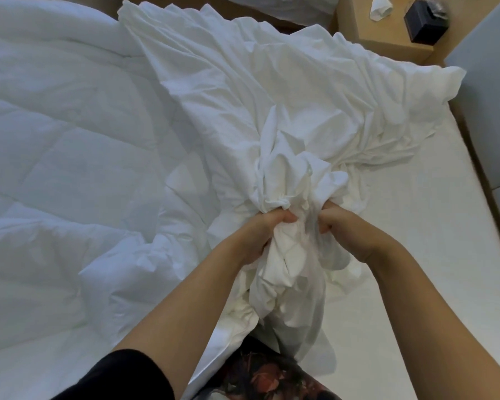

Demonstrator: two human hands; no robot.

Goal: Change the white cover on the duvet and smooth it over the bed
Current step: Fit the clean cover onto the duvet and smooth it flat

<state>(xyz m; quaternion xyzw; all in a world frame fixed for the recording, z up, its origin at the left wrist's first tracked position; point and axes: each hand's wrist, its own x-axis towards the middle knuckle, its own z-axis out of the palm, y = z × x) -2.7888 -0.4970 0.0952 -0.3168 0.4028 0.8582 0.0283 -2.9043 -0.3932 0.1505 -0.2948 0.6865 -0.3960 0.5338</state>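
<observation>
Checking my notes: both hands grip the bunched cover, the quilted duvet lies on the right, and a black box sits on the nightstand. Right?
Not quite: the head view shows the duvet on the left, not the right. The rest holds: the left hand and right hand grip the bunched cover, and the black box sits on the nightstand.

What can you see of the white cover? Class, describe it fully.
The white cover is thin, creased fabric, lying crumpled and partly spread. Its near end is gathered into a bunch gripped by the left hand and right hand. Its left side overlaps the quilted duvet; its right side rests on the mattress.
</observation>
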